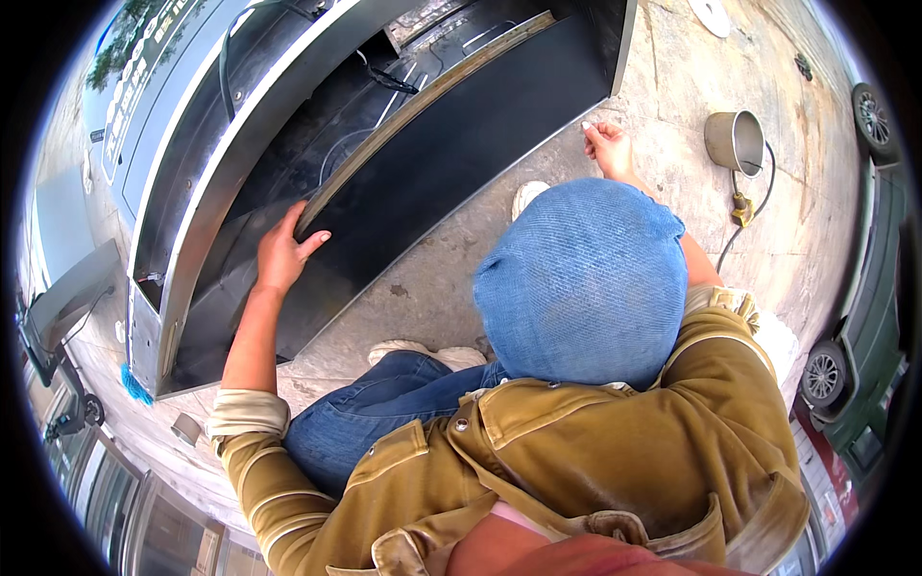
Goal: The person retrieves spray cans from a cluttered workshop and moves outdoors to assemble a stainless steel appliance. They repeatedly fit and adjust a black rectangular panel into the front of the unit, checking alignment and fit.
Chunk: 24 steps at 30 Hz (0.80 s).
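Observation:
A big metal cabinet frame (206,158) lies open on the ground in front of me. Inside it stands a long black panel (423,168) with a bare wood-coloured upper edge. My left hand (281,254) grips the panel's near left end, fingers over the edge and thumb on the black face. Beyond my raised knee, my right hand (611,151) hovers near the cabinet's right corner with its fingers curled in a pinch. A tiny pale spot shows at those fingertips, too small to name.
Loose cables (384,77) lie inside the cabinet. To the right a round metal cup-like part (735,142) sits beside a black cord with a yellowish fitting (741,209). A white disc (711,16) lies farther off. A green vehicle (869,317) stands at far right.

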Motion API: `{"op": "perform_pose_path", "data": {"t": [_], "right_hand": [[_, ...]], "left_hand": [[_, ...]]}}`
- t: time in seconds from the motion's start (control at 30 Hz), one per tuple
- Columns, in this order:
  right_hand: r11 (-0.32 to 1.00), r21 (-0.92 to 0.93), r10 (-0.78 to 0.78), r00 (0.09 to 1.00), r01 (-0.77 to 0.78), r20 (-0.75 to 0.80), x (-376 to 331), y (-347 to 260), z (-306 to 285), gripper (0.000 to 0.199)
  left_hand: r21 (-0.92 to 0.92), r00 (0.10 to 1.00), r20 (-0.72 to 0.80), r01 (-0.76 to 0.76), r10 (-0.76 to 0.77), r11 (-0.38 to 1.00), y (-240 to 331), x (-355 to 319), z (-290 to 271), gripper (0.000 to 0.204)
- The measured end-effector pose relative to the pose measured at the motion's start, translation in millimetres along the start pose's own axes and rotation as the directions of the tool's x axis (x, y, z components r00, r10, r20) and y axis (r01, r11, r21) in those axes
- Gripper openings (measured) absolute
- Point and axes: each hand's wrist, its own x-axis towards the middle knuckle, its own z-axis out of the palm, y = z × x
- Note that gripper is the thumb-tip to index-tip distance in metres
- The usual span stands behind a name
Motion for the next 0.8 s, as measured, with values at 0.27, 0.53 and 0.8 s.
{"op": "perform_pose_path", "data": {"t": [0.27, 0.53, 0.8], "right_hand": [[0.980, 0.087, -0.199, 0.929, 0.180, 0.312, -22.9, -67.6, 30.3, 0.011], [0.852, -0.067, -0.140, 0.350, 0.519, 0.926, -128.4, -248.6, 165.5, 0.016], [0.585, 0.142, -0.137, -0.076, 0.798, 0.988, -245.2, -209.7, 385.4, 0.014]], "left_hand": [[0.064, 0.998, -0.054, -0.037, 0.041, 0.997, -1.2, -16.0, -1.0, 0.063], [0.091, 0.989, -0.054, -0.131, 0.136, 0.987, 1.7, -23.9, -7.0, 0.056], [0.143, 0.945, -0.279, -0.133, 0.169, 0.981, 0.2, -45.5, 5.2, 0.052]]}}
